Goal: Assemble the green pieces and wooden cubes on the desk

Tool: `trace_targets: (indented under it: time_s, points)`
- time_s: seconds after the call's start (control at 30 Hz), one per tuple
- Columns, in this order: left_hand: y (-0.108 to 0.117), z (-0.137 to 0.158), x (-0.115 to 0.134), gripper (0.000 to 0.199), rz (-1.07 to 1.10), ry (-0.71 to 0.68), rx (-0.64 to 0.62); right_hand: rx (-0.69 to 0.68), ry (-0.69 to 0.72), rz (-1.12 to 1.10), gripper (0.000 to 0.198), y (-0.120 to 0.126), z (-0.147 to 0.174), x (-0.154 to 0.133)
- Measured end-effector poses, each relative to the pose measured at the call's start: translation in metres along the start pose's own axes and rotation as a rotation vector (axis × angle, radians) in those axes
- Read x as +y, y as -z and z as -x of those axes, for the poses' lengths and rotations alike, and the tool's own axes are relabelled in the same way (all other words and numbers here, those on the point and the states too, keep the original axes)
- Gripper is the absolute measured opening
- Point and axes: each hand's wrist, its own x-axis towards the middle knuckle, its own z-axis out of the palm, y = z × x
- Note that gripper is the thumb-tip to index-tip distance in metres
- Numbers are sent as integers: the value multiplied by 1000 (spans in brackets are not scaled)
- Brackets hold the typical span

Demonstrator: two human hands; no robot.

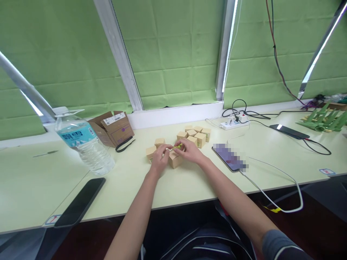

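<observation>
A small cardboard box (175,161) sits on the table in front of me, between my two hands. My left hand (159,159) is closed at its upper left edge, thumb against the side and fingers over the top. Over the same box, my right hand (191,151) pinches a small yellow-green object (178,147), its kind too small to make out. Two more small boxes (150,153) stand left of my left hand. Several others, such as one nearer box (200,139), are grouped behind my right hand.
At the left stand a large water bottle (86,144), an opened brown carton (116,131) and a black phone (81,202). To the right lie a phone (227,157) on a white cable, a power strip (233,124), another phone (289,131) and green plastic parts (325,119).
</observation>
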Motion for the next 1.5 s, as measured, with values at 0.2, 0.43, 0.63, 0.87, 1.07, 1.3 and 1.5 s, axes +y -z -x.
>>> trace_targets:
  time_s: [0.2,0.43,0.63,0.87,1.07,1.3,1.5]
  points:
    - [2,0,0,25,-4,98,20,-160,-32,-135,49,3,1,-1]
    - [-1,3,-5,25,-81,101,-77,-26,-29,-126,23,1,-2,4]
    - [0,3,-2,30,-42,31,-123,0,-93,-30,16,-1,-2,4]
    - [-4,3,6,21,-46,-17,-185,-44,-94,-33,32,5,0,-8]
    - [-5,3,-2,17,-79,62,-45,-266,3,-44,63,5,5,-8]
    - [-3,1,1,25,-59,82,11,-263,92,71,55,13,6,-9]
    - [-6,1,-4,19,-58,141,1,-173,41,254,41,35,7,-1]
